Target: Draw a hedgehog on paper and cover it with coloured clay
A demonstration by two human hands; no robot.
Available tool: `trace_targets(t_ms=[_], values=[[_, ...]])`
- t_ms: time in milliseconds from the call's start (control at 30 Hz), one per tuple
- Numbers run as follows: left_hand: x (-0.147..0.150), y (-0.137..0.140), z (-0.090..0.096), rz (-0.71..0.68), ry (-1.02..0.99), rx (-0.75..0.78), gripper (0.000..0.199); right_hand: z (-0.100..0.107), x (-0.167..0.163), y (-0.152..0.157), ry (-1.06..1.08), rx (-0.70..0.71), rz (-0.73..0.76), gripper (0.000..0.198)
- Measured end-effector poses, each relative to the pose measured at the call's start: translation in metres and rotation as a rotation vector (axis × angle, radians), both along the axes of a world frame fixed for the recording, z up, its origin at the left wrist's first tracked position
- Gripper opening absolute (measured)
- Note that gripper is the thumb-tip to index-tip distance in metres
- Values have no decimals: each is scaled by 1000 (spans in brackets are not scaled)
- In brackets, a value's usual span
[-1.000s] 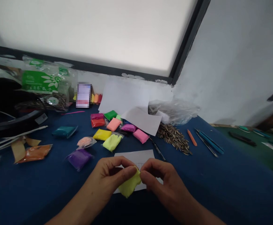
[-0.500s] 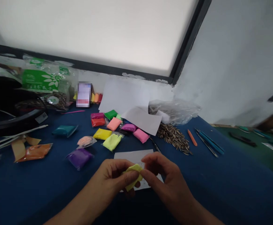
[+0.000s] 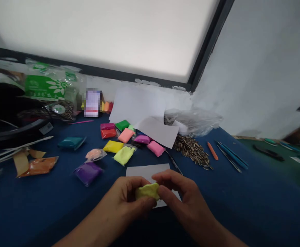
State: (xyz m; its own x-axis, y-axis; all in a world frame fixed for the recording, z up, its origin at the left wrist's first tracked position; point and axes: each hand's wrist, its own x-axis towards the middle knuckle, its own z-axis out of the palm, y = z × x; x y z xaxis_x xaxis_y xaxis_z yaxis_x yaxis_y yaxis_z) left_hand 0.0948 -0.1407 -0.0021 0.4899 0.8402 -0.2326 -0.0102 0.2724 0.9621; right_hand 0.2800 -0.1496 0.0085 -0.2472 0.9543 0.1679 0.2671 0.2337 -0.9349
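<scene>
A flattened piece of pale yellow modelling clay is between my hands, above a white sheet of paper with faint drawn lines. My left hand grips it from the left, thumb along its near side and fingers behind. On the other side, my right hand has its thumb and fingertips closed at the clay's right edge. Beyond my hands lie a lime-yellow clay packet, a yellow packet and a purple packet.
Loose sunflower seeds are heaped at the right, beside an orange tool and blue tweezers. A black pen lies near the paper. A teal packet and an orange packet are at the left.
The clay has been turned in my fingers: its raised edge now runs nearly level instead of slanting. My left thumb has shifted lower, and my right fingers have moved slightly left.
</scene>
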Motion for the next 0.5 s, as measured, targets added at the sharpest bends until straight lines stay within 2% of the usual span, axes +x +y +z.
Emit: trace_targets(t_ms=[133,300,400,500], values=[[-1,2,0,30,-81,-29,29,1,2,4,22,-116,-3,14],[-4,7,7,60,-39,-63,31,7,3,7,150,-224,-8,29],[-5,7,8,86,-56,-80,32,6,2,8,162,-360,58,44],[-5,6,8,98,-95,-94,32,2,1,8,169,-423,130,42]])
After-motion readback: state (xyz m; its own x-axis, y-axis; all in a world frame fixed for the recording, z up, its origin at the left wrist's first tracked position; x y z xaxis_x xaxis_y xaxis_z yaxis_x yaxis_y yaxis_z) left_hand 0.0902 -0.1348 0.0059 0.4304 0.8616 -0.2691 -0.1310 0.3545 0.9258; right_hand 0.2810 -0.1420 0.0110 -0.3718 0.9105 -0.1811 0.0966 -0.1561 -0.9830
